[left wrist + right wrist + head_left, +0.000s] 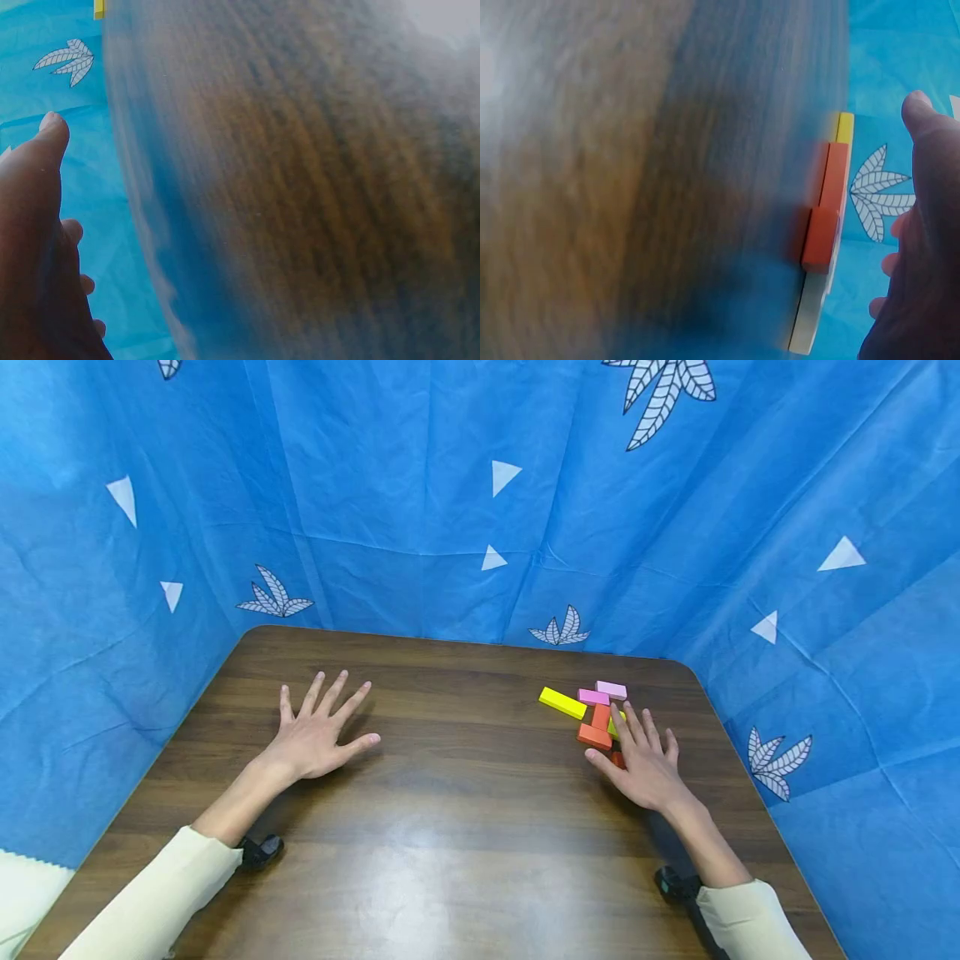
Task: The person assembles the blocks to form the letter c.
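My left hand (pixel 311 745) is held over the left side of the brown table with its fingers spread, and it holds nothing. In the left wrist view its thumb (pixel 54 139) sticks up at the left edge. My right hand (pixel 647 770), also with spread fingers, hovers by a cluster of small coloured blocks and partly covers some of them. A yellow block (pixel 562 702) lies at the cluster's left, with two pink blocks (pixel 611 690) behind. Orange blocks (pixel 595 737) lie near the right thumb, and a yellow-green block (pixel 614 727) is partly hidden by the fingers. A pale block (pixel 807 315) shows in the right wrist view.
The wood-grain table (pixel 450 810) has rounded far corners. Blue cloth (pixel 420 510) with white leaf and triangle prints hangs around its back and sides. Each wrist carries a small black camera, one seen below the left cuff (pixel 261 852).
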`<state>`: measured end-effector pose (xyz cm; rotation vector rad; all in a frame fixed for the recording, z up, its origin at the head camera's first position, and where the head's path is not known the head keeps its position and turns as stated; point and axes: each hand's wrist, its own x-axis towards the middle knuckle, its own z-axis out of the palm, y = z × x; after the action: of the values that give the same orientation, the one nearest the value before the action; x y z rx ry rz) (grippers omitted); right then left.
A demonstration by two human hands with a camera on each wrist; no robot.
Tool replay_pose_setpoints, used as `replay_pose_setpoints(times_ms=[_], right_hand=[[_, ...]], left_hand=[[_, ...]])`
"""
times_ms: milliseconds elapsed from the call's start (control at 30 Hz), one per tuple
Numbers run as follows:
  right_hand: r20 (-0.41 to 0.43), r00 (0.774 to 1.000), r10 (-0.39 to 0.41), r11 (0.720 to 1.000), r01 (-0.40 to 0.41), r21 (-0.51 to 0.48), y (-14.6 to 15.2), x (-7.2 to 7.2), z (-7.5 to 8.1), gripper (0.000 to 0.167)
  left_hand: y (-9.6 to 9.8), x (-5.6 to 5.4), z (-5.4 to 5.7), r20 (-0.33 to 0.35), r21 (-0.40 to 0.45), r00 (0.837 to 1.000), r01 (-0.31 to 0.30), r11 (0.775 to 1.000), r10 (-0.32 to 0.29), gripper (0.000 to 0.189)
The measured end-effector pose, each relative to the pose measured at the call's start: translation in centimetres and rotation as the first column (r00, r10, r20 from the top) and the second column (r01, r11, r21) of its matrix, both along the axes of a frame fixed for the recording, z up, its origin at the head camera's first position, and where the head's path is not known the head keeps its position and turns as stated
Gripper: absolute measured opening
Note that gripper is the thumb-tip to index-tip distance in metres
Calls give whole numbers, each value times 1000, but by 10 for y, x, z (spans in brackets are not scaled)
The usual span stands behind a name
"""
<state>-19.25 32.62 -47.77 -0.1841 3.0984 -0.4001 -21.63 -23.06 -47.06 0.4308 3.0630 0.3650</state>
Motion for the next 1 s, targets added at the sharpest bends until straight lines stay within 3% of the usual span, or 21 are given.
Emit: replay_pose_setpoints(times_ms=[300,467,700,1000], right_hand=[[37,999,-19,1000,19,0,-2,3,-3,103],[41,999,-13,1000,14,-16,-6,1,-1,103],[59,998,6,999,-3,-43,-11,-6,0,99],[2,999,44,996,-44,-74,-13,-11,-1,85]], left_hand=[[3,-1,-4,6,25,1000,4,1000,-4,92],[25,-12,-3,-1,55,998,63,997,-63,87],[93,-43,-1,-10,122,969,245,962,-246,77],[191,-79,3,8,177,936,344,922,-351,57]])
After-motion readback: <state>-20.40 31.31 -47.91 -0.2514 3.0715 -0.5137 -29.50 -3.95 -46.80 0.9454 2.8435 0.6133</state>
